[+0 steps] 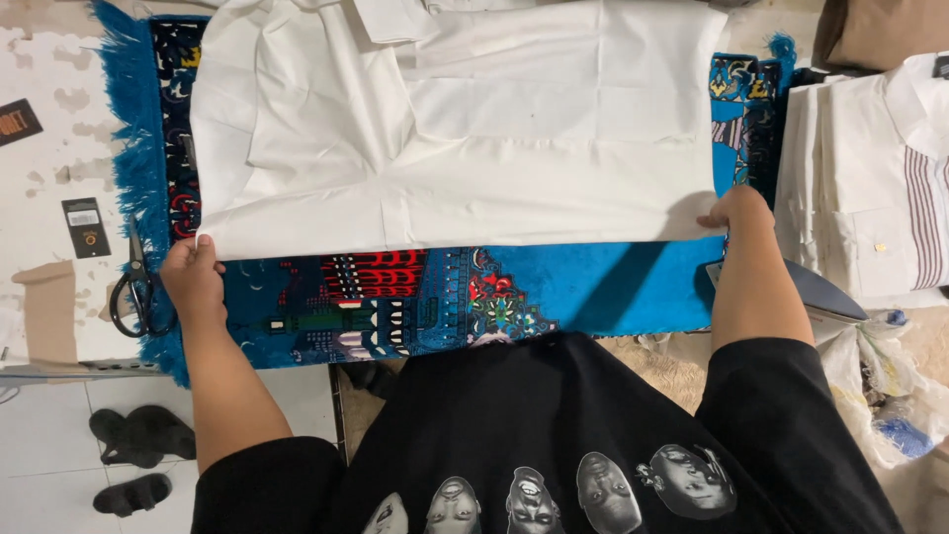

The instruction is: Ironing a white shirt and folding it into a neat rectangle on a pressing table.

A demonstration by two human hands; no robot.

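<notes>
white garment (pixel 465 129) flat on blue patterned rug (pixel 593 287), filling 10 to 2 o'clock | left hand (pixel 193 277) pinching hem corner at 9 | right hand (pixel 736 210) closed on hem corner at 3 | scissors (pixel 133 287) just left of left hand | folded white shirts (pixel 870 188) stacked far 3 o'clock

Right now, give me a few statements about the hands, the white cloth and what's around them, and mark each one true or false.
1. Both hands grip the near edge of the white cotton shirt: left hand, right hand. True.
2. The shirt lies on a bare wooden table. False: it lies on a blue patterned fringed rug.
3. Black-handled scissors lie beside the left hand. True.
4. The stack of folded white shirts sits on the left. False: it is on the right.
</notes>
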